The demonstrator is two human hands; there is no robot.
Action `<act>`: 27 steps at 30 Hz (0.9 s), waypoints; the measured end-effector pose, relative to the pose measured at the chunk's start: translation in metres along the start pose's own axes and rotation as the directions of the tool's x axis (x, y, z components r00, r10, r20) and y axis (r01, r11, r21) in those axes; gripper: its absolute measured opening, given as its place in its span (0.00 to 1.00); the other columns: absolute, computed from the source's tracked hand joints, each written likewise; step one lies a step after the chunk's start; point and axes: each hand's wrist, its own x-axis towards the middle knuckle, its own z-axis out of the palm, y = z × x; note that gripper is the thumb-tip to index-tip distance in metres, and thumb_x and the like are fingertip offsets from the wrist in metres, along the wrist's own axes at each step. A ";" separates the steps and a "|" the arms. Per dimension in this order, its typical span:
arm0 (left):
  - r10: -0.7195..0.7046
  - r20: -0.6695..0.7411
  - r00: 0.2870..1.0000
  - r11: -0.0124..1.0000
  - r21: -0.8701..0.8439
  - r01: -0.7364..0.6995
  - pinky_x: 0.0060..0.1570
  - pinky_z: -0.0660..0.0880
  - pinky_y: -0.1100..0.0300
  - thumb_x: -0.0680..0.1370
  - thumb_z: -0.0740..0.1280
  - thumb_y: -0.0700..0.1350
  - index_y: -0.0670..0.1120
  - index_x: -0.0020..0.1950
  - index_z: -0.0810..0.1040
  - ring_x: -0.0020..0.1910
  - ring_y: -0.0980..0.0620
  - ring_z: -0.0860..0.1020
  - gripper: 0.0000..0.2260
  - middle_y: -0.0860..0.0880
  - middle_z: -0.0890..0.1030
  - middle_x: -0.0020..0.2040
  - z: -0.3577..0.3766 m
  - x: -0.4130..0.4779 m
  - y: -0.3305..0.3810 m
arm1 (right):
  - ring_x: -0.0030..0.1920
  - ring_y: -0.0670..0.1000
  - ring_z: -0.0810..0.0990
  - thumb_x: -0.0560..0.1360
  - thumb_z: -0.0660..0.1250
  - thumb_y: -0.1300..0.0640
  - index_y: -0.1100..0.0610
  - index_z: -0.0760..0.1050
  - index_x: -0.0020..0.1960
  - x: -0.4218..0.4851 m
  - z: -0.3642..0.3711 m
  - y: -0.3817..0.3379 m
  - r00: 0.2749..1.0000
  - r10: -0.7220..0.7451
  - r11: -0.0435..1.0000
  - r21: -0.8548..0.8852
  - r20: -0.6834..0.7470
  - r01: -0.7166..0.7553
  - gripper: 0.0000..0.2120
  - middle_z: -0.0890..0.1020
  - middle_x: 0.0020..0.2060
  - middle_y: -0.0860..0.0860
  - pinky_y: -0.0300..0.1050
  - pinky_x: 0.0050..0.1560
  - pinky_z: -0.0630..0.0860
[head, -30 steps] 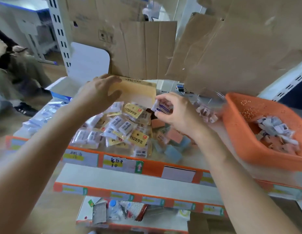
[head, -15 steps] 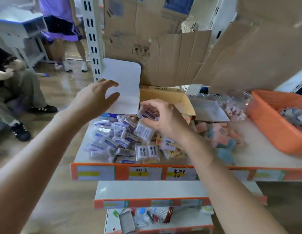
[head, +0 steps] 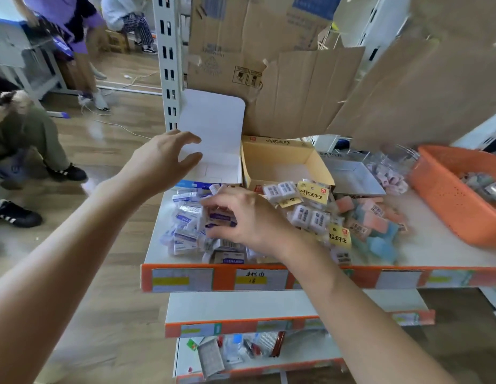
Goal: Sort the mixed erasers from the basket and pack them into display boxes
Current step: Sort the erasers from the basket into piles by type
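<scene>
Gripping a few white erasers in purple-printed wrappers point(head: 221, 217), the right hand point(head: 249, 220) curls over the loose pile point(head: 185, 231) at the front of the white shelf point(head: 435, 252). Beyond it the left hand point(head: 160, 159) hovers empty, fingers spread, just before the open white cardboard display box point(head: 216, 134). A yellow cardboard box point(head: 282, 164) stands beside that; the orange plastic basket point(head: 446, 200) sits far right.

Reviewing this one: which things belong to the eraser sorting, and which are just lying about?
Job: orange basket, white display box, yellow display box, white-and-blue erasers under the right hand, yellow-label packs, pink and blue erasers.
Lying about: cardboard sheets, clutter on the bottom shelf.
</scene>
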 end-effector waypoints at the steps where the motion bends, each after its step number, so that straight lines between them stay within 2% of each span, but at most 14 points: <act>1: 0.003 0.005 1.000 1.000 -0.001 -0.003 0.59 0.71 0.48 0.78 0.62 0.49 0.48 0.66 0.72 0.63 0.46 0.72 0.16 0.48 0.74 0.65 0.000 -0.001 -0.001 | 0.63 0.52 0.72 0.71 0.73 0.52 0.56 0.74 0.65 0.000 0.001 0.000 1.000 -0.002 1.000 -0.028 0.016 0.003 0.24 0.77 0.60 0.54 0.48 0.63 0.68; 3: 0.011 0.010 1.000 1.000 0.000 -0.011 0.60 0.70 0.48 0.78 0.61 0.49 0.48 0.66 0.72 0.63 0.46 0.72 0.17 0.48 0.74 0.65 0.000 -0.002 -0.003 | 0.62 0.53 0.72 0.71 0.72 0.51 0.56 0.75 0.64 0.001 0.002 0.000 1.000 0.002 0.999 -0.052 0.026 -0.001 0.24 0.77 0.59 0.54 0.52 0.63 0.69; 8: 0.021 0.006 1.000 1.000 -0.009 -0.021 0.60 0.70 0.48 0.78 0.62 0.49 0.48 0.65 0.73 0.62 0.46 0.72 0.16 0.48 0.74 0.65 -0.001 -0.003 -0.003 | 0.60 0.53 0.72 0.69 0.73 0.50 0.57 0.77 0.62 0.001 0.004 0.001 0.999 -0.024 0.993 -0.114 -0.035 0.020 0.23 0.78 0.56 0.54 0.51 0.62 0.68; 15: 0.053 0.020 0.998 0.998 -0.019 -0.053 0.58 0.71 0.48 0.78 0.62 0.50 0.48 0.65 0.73 0.61 0.46 0.73 0.16 0.48 0.74 0.64 0.002 0.000 0.005 | 0.56 0.51 0.75 0.71 0.72 0.53 0.58 0.77 0.60 -0.007 -0.010 0.007 0.987 -0.048 0.999 -0.001 -0.151 0.048 0.20 0.79 0.54 0.53 0.43 0.56 0.70; 19: 0.084 0.034 0.996 0.996 0.000 -0.084 0.57 0.72 0.48 0.78 0.61 0.51 0.48 0.66 0.72 0.60 0.46 0.74 0.17 0.47 0.74 0.65 0.005 0.004 0.015 | 0.57 0.49 0.75 0.74 0.68 0.53 0.57 0.75 0.62 -0.015 -0.031 0.022 0.979 0.031 0.999 -0.027 -0.201 -0.037 0.18 0.78 0.57 0.51 0.40 0.56 0.70; 27: 0.177 0.073 0.982 0.984 -0.002 -0.177 0.55 0.69 0.55 0.79 0.61 0.49 0.47 0.67 0.71 0.60 0.46 0.73 0.17 0.46 0.73 0.64 0.028 0.022 0.062 | 0.60 0.51 0.73 0.78 0.63 0.55 0.54 0.71 0.67 -0.051 -0.077 0.063 0.941 0.165 0.958 -0.179 -0.296 -0.224 0.18 0.75 0.62 0.51 0.46 0.58 0.71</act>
